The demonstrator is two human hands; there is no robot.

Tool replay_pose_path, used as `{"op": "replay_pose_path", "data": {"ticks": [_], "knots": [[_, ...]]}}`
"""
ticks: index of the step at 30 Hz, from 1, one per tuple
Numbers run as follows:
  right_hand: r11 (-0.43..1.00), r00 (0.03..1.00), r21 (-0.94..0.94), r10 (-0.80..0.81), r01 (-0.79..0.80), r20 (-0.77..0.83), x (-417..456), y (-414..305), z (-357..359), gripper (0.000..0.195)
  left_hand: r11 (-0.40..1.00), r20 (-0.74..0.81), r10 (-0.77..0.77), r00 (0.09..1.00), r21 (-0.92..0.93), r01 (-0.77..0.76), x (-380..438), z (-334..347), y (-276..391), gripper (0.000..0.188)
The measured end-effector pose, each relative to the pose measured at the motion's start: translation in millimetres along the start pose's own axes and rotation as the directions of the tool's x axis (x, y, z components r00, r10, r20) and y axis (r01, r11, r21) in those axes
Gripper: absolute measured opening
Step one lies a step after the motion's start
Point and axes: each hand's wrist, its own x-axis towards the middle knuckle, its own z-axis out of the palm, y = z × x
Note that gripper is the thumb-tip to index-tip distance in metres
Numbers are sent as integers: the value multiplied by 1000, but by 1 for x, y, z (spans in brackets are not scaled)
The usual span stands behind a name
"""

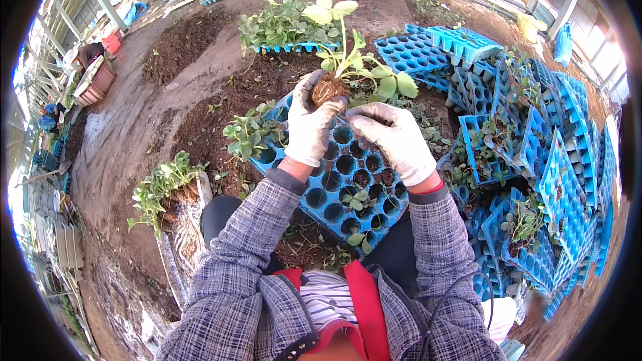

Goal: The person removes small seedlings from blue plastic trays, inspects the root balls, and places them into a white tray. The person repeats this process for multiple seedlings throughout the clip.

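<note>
My left hand (313, 120), in a soiled white glove, grips a strawberry seedling (329, 89) by its root plug, with the leaves pointing up and right. Just right of it is my right hand (393, 135), gloved too, its fingers bent close to the plant's lower stems; whether they pinch anything is unclear. Beneath both hands a blue plastic cell tray (333, 211) lies tilted across the lap, many cells bare, some with soil or small plants. More seedlings (251, 135) rest on its left corner.
Blue cell trays (567, 195) are heaped at the right. A full tray of seedlings (291, 25) stands ahead. Bundled seedlings (168, 190) lie by the left knee. Soil mounds (183, 45) are further off. A person (90, 55) bends near a red crate (95, 85) at far left.
</note>
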Motion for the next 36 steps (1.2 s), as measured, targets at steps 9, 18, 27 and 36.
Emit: {"op": "replay_pose_path", "data": {"ticks": [9,18,27,36], "knots": [[857,981,503,175,-108,-88,16,14,-1,36,978,34,89,995,187,-93,-7,-1,7,64],[529,990,844,141,-91,18,38,36,-3,12,986,69,62,996,149,-72,-15,6,7,64],[832,981,539,-37,135,-189,32,29,8,10,990,27,-84,996,-111,86,-15,9,6,59],[917,893,47,-372,396,-254,11,14,-2,22,817,40,-215,976,-540,202,-5,-17,6,36]]}}
